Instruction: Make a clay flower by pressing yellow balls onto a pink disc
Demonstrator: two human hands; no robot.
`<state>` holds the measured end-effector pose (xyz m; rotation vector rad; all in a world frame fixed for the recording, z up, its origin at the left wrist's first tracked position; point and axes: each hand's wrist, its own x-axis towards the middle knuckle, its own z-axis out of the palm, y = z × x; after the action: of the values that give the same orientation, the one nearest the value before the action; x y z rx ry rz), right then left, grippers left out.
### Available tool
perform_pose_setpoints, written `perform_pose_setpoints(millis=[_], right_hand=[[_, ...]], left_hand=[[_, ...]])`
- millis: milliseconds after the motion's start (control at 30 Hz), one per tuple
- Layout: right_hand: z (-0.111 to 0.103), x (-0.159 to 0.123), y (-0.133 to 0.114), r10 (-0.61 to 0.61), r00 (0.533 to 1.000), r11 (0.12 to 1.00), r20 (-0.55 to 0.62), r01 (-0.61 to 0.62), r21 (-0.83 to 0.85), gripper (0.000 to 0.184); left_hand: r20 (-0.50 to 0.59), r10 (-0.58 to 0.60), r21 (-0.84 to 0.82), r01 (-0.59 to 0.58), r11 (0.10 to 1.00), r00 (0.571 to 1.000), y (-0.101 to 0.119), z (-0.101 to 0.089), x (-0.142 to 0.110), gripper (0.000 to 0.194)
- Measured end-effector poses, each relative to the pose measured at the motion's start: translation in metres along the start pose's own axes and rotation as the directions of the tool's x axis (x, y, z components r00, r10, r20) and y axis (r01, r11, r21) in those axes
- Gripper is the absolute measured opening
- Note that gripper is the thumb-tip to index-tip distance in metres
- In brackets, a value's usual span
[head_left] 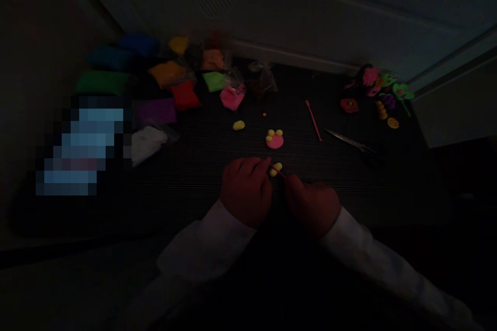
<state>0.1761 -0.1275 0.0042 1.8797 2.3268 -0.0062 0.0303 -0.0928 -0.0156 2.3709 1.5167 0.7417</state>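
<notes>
In the dim head view, my right hand (310, 201) is closed round a thin pink clay modelling tool (281, 173). The tool lies across a small yellow clay piece (277, 167), which bulges on both sides of it. My left hand (247, 186) is closed, with curled fingers, and its fingertips meet the tool's other end. Just beyond my hands lies a flat pink clay disc (275, 140) with several small yellow clay balls along its far edge. Another yellow clay lump (238, 125) rests farther left.
Bags of coloured clay, among them a purple one (157, 111) and a white one (147, 144), crowd the left. A lit, blurred screen (83, 147) stands beside them. A second pink tool (313, 120), scissors (349, 141) and finished clay flowers (370, 76) lie on the right.
</notes>
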Motion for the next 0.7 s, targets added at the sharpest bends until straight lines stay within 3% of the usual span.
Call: perform_pose_setpoints(millis=[267, 533, 700], right_hand=[[-0.001, -0.009, 0.006, 0.011, 0.999, 0.999, 0.033, -0.01, -0.034, 0.021], [0.002, -0.005, 0.006, 0.014, 0.998, 0.998, -0.062, -0.018, -0.066, 0.021], [0.003, -0.003, 0.007, 0.026, 0.994, 1.0, -0.105, -0.025, 0.011, 0.024]], left_hand=[[-0.014, -0.052, -0.044, 0.052, 0.998, 0.999, -0.001, 0.002, -0.002, 0.031], [0.049, -0.014, 0.033, 0.012, 0.999, 0.999, 0.001, 0.006, 0.0, 0.026], [0.047, -0.002, -0.047, 0.004, 0.999, 0.999, -0.004, 0.004, 0.0, 0.022]])
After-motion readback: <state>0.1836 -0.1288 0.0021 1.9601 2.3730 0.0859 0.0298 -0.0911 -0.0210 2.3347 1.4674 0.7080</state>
